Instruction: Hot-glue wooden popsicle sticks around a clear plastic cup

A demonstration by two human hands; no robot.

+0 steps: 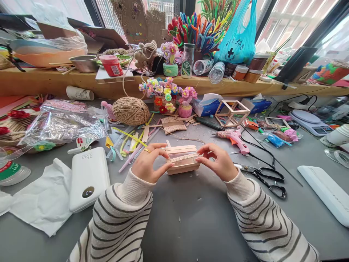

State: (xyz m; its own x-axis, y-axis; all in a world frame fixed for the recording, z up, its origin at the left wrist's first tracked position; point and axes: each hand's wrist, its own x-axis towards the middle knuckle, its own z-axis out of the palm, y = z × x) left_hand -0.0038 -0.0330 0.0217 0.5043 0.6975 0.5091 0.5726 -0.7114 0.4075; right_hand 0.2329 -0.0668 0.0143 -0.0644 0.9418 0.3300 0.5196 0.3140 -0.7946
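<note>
A small box of stacked wooden craft sticks sits on the grey table in front of me. My left hand is at its left end, thumb and forefinger pinching one end of a thin craft stick. At the right end, my right hand pinches the stick's other end between thumb and fingers. This stick lies slightly tilted over the box's near side, and I cannot tell whether it touches the sticks below. Pale sticks also form the box's far wall. Fingertips hide both ends of the held stick.
Right of the box lie a pink glue gun with its cord and black-handled scissors. A white power bank and crumpled tissue are at left. Behind are a twine ball, loose craft sticks and a wooden cube frame.
</note>
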